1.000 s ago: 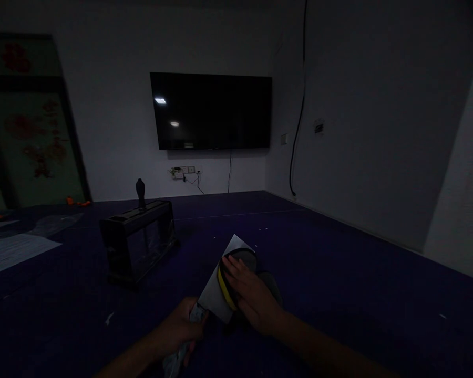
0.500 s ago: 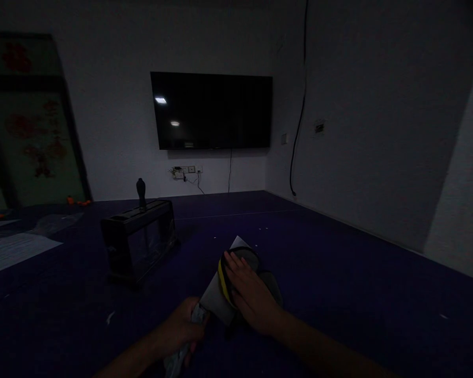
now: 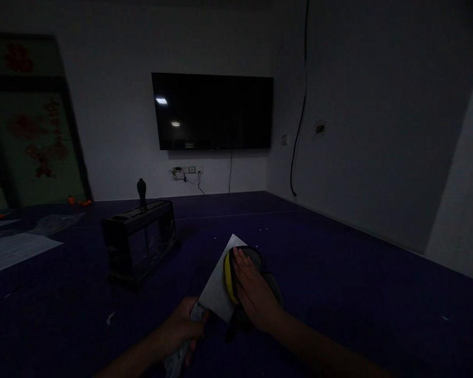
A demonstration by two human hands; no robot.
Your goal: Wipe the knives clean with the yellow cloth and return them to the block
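My left hand [image 3: 180, 329] is closed round the pale handle of a broad cleaver, low in the middle of the view. The cleaver's wide grey blade [image 3: 217, 289] points up and away from me. My right hand [image 3: 255, 297] lies over a dark pad with a yellow edge [image 3: 229, 275], its fingers together and pressed on top, holding the pad against the blade's right side. A dark rounded part of the pad [image 3: 276, 286] shows behind the hand. Both hands are above the dark blue surface [image 3: 339, 273].
A dark knife block [image 3: 139, 239] with one black handle [image 3: 141, 190] sticking up stands to the left. Pale sheets [image 3: 16, 249] lie at far left. A black wall screen [image 3: 213, 111], sockets and hanging cables are at the back. The room is dim.
My right hand and the yellow-edged pad have shifted slightly right along the blade. The blade tip has moved up a little. My left hand stays put.
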